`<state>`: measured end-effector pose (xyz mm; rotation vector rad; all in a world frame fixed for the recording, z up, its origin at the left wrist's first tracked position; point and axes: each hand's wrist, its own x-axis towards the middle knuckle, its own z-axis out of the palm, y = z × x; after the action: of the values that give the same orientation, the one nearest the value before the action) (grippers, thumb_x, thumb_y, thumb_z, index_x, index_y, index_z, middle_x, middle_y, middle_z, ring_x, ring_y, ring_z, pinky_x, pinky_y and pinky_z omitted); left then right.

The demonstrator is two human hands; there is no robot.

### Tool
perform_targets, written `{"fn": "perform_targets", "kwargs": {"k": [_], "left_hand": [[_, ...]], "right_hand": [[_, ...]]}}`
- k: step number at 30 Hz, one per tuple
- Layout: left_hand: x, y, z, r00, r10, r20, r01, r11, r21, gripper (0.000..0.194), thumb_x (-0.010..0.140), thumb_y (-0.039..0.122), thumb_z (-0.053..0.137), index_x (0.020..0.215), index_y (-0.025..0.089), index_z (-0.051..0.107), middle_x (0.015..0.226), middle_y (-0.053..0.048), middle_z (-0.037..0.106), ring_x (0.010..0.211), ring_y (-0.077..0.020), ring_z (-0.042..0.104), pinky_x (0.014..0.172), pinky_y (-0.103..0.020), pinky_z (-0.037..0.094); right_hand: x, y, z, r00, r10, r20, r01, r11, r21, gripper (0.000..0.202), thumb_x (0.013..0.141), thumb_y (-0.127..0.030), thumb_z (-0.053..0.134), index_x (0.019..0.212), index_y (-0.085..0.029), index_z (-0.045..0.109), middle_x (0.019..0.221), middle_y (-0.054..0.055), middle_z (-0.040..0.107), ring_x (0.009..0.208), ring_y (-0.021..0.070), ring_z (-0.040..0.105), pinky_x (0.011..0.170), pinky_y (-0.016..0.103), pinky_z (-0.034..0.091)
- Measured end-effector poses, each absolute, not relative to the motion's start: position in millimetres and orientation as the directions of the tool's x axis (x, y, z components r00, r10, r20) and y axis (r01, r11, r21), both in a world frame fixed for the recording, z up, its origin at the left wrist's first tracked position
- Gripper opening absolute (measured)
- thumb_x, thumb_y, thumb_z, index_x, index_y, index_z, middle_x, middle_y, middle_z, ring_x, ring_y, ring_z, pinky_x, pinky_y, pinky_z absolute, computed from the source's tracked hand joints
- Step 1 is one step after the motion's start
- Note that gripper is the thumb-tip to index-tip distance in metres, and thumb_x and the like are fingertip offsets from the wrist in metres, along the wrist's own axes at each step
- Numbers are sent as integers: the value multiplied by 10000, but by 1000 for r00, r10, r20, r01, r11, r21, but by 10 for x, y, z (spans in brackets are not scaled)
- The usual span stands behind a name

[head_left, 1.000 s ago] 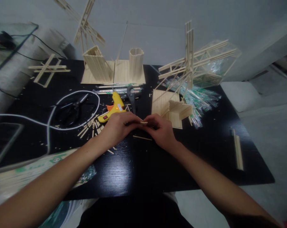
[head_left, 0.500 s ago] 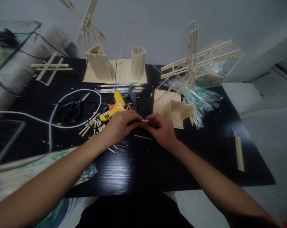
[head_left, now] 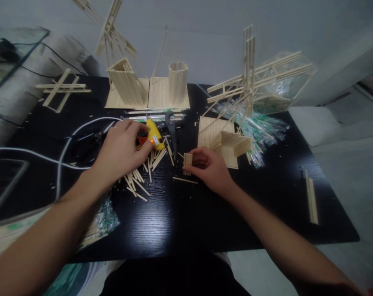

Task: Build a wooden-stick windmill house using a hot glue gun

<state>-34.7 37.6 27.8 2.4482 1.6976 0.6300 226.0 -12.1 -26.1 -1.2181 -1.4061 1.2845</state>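
Observation:
My left hand (head_left: 124, 144) is closed around the yellow hot glue gun (head_left: 155, 135), thumb on the near side and fingers on the far side. Its handle is hidden under my palm, and an orange light glows on its body. Between thumb and fingers, my right hand (head_left: 212, 168) pinches a small panel of short wooden sticks (head_left: 188, 163) upright above the table. One loose stick (head_left: 185, 180) lies just below that panel. Left of it, many cut stick pieces (head_left: 137, 181) are scattered. A dark pair of pliers (head_left: 171, 129) rests beside the glue gun.
Stick-built towers (head_left: 177, 84) on square bases stand at the back. A windmill-like frame (head_left: 248, 82) rises behind a half-built base (head_left: 217, 131) at right. A white cable (head_left: 63, 156) loops across the left. Plastic-wrapped sticks (head_left: 106, 222) lie front left.
My left hand has left the small stick panel and moved left and away from me onto the glue gun. The right hand keeps the panel, now tipped with its flat face showing.

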Motion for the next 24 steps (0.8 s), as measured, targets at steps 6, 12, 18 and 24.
{"fn": "perform_targets", "kwargs": {"k": [6,12,18,24], "left_hand": [[-382,362,91,278,947,161,928,-308,208,479,771,375,712,1180,126,685,1134,-204,659,1082,-440,616,960,-593,496],[-366,361,82,291,948,129,950,-302,75,435,806,374,668,1152,111,643,1108,-211,637,1037,-424,605,893,-564,516],[-379,323,124,325,933,157,931,-345,122,370,845,345,657,1150,139,623,1147,-193,607,1066,-393,590,912,-526,519],[-402,243,277,255,939,231,803,-339,491,240,920,276,638,1136,175,618,1047,-68,650,888,-219,609,772,-343,511]], "right_hand": [[2262,-136,-225,-171,981,-89,142,-65,-988,408,687,-398,936,963,-216,696,847,30,789,781,202,769,744,360,649],[2275,-140,-221,-122,992,-41,117,-27,-993,405,710,-427,930,997,-221,731,821,11,755,770,183,746,730,331,651],[2294,-139,-149,-126,978,-164,-50,-171,-984,472,764,-404,892,1149,-246,670,839,-18,723,712,167,729,566,298,671],[2306,-122,-125,-156,964,-217,-182,-244,-953,435,802,-390,861,1172,-272,665,866,-35,684,747,160,728,620,341,717]]}}
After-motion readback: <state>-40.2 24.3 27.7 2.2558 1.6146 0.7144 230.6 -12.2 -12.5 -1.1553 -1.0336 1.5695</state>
